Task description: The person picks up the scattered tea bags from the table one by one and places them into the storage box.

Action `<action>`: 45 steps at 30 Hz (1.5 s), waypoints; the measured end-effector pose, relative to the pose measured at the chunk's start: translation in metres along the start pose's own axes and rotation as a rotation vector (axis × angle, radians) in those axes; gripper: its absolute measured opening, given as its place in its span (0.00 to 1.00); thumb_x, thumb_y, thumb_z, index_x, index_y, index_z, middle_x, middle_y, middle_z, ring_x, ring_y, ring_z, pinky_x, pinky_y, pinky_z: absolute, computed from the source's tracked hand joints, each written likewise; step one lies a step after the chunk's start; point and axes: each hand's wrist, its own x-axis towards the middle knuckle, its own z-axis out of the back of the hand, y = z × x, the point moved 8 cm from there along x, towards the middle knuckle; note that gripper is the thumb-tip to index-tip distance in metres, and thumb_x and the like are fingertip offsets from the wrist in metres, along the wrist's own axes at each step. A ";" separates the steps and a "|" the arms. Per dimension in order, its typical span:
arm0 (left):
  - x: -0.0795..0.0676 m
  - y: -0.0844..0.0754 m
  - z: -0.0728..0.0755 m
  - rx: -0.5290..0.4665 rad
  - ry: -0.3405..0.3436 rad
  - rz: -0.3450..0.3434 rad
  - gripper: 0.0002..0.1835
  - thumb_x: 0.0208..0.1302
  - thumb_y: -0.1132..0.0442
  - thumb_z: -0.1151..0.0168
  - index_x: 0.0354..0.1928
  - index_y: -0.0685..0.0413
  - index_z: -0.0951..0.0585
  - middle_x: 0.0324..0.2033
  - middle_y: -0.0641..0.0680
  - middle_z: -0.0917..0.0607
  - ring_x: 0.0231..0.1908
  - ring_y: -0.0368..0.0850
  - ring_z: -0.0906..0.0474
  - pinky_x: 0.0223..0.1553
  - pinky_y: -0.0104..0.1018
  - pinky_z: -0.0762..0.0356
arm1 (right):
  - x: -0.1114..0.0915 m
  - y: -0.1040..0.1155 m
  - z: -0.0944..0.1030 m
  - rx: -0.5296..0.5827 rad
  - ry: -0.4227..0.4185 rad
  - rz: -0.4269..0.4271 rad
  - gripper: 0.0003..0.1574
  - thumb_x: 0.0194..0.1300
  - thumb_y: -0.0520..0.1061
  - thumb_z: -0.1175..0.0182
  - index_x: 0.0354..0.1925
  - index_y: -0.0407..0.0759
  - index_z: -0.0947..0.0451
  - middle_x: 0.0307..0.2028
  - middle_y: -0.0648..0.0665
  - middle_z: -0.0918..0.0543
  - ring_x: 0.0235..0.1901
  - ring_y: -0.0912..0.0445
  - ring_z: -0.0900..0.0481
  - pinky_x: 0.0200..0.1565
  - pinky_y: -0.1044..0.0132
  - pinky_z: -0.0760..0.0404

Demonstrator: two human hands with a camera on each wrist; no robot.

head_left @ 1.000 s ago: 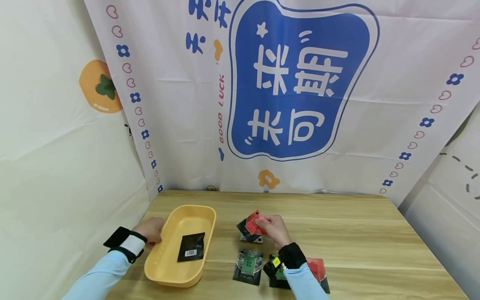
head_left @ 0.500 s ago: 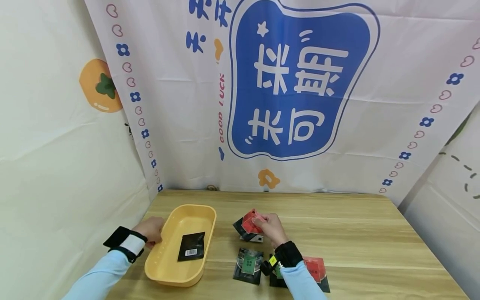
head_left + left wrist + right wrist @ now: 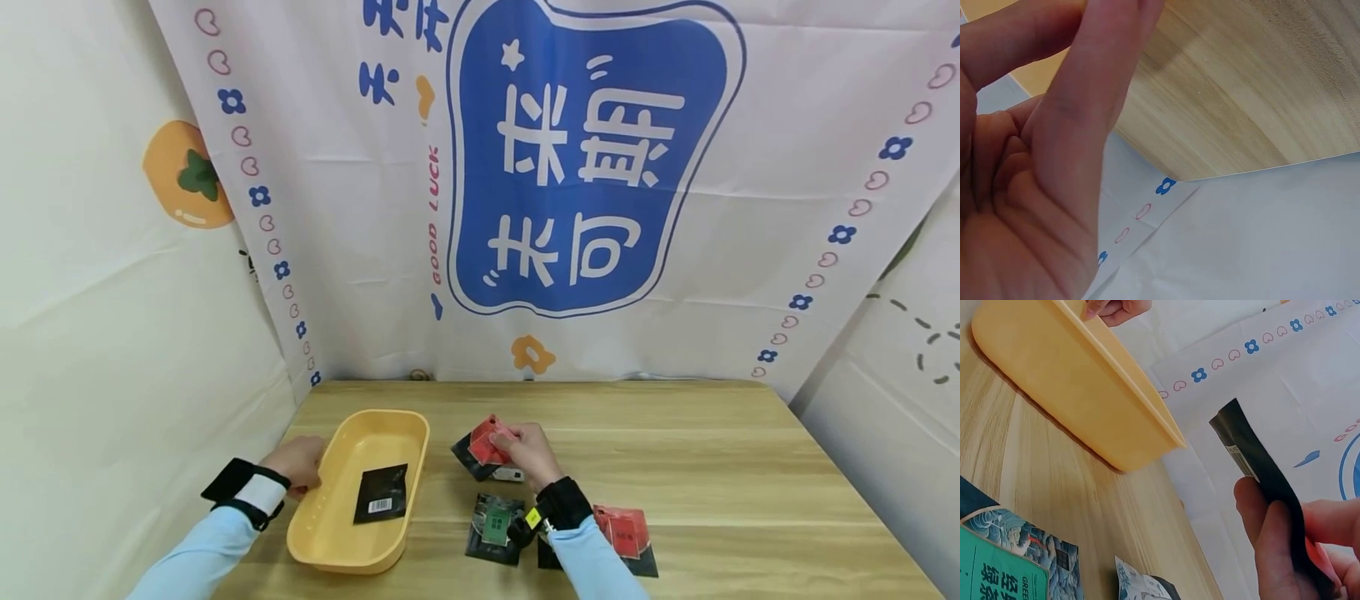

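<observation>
My left hand holds the near-left rim of a yellow plastic bin, its thumb and fingers pinching the edge. Inside the bin lies a black packet with a barcode label facing up. Between thumb and fingers, my right hand pinches a red-and-black tea packet, lifted over the table to the right of the bin. The right wrist view shows this tea packet edge-on, with its dark back turned to the bin. Just beneath it in the head view is a whitish packet, partly covered.
A green-labelled tea packet lies in front of the right hand. Another dark packet is mostly hidden under the right wrist. A red packet lies farther right. A printed cloth hangs behind the wooden table.
My right hand has carried the red-and-black tea packet a little left toward the bin, uncovering more of the whitish packet. My left hand stays on the rim. The head view has shifted slightly.
</observation>
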 end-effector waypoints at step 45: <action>0.002 -0.003 0.001 0.038 -0.019 -0.046 0.11 0.44 0.81 0.41 0.20 0.59 0.28 0.11 0.50 0.27 0.11 0.39 0.30 0.13 0.26 0.31 | 0.003 0.002 -0.014 0.042 0.093 0.003 0.21 0.71 0.38 0.47 0.56 0.24 0.24 0.41 0.34 0.13 0.32 0.59 0.15 0.39 0.63 0.12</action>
